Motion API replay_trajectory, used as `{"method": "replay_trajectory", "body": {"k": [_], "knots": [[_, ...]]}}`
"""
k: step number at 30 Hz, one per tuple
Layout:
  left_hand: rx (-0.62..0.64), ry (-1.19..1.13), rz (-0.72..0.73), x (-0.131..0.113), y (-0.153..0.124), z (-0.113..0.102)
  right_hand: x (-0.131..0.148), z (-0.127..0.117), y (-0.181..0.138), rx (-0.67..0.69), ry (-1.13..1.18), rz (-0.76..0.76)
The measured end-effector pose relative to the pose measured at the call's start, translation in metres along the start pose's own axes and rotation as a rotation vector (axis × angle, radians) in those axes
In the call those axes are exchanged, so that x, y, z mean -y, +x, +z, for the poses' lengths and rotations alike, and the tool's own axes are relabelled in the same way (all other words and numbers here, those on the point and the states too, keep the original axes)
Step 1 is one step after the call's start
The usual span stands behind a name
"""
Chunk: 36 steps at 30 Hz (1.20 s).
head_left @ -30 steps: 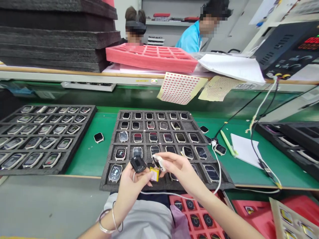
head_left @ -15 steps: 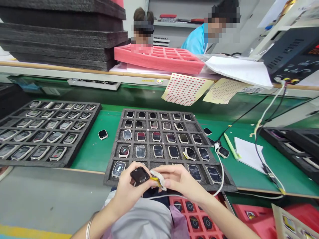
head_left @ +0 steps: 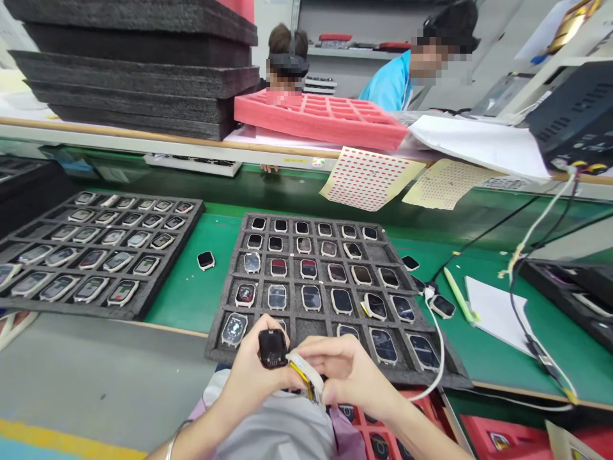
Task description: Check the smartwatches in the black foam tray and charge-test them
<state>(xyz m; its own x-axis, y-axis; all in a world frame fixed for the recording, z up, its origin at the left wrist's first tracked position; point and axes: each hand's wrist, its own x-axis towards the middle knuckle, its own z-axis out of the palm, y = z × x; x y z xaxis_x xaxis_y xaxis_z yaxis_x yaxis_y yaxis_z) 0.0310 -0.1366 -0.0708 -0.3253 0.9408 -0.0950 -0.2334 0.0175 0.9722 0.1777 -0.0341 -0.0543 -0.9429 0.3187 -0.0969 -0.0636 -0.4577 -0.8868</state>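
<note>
My left hand [head_left: 253,369] grips a small black smartwatch back cover [head_left: 272,348], its inner side with a row of small contacts turned up. Pinched in my right hand [head_left: 357,372] is a pale smartwatch case [head_left: 309,372], tilted on edge, with yellow film or flex showing along its inner side. The two parts are close together at my fingers; whether a cable joins them is hidden. Just beyond both hands lies a grey foam tray [head_left: 306,329] with smartwatches in most compartments. A lit watch [head_left: 234,329] sits in its near left corner.
Another foam tray of watches [head_left: 138,303] lies at left, with a loose watch [head_left: 205,260] between the trays. At right are a white charging cable [head_left: 438,358], a green pen [head_left: 457,294] and paper [head_left: 498,313]. Red trays [head_left: 371,428] stand below the table edge. Two people work beyond the shelf.
The black back cover has turned more upright in my left hand. My right hand has tilted the pale case and lowered it slightly. The view has shifted a little left.
</note>
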Motion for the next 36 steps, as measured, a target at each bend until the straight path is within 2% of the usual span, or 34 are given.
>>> {"method": "replay_trajectory", "body": {"k": [5,9,12,15,18,21,24,26,29,33,36], "knots": [[-0.013,-0.076,-0.039,-0.001,0.006,0.004,-0.009,0.000,0.005,-0.060,0.042,-0.027],[0.026,0.056,-0.062,-0.001,0.014,-0.002,-0.020,0.000,0.008,-0.132,0.168,-0.028],[0.094,0.103,-0.065,-0.001,0.018,-0.011,-0.017,0.000,0.008,-0.172,0.247,-0.046],[0.184,0.044,-0.154,-0.001,0.017,-0.018,-0.003,-0.005,0.008,-0.225,0.215,-0.089],[0.244,-0.013,-0.232,-0.004,0.013,-0.018,0.012,-0.013,0.006,-0.280,-0.068,-0.161],[0.320,-0.040,-0.245,-0.007,0.009,-0.016,0.018,-0.020,0.003,-0.345,-0.622,-0.301],[0.365,-0.061,-0.262,-0.007,0.008,-0.014,0.018,-0.019,0.002,-0.247,-1.166,-0.453],[0.365,-0.071,-0.253,-0.005,0.008,-0.014,0.016,-0.015,0.003,-0.125,-1.383,-0.503],[0.358,-0.069,-0.221,-0.002,0.009,-0.016,0.017,-0.007,0.007,-0.029,-1.541,-0.540],[0.362,-0.044,-0.182,-0.001,0.009,-0.012,0.020,-0.003,0.010,0.002,-1.601,-0.538],[0.283,-0.014,-0.117,-0.001,0.011,-0.006,0.020,-0.003,0.012,0.016,-1.602,-0.502]]}}
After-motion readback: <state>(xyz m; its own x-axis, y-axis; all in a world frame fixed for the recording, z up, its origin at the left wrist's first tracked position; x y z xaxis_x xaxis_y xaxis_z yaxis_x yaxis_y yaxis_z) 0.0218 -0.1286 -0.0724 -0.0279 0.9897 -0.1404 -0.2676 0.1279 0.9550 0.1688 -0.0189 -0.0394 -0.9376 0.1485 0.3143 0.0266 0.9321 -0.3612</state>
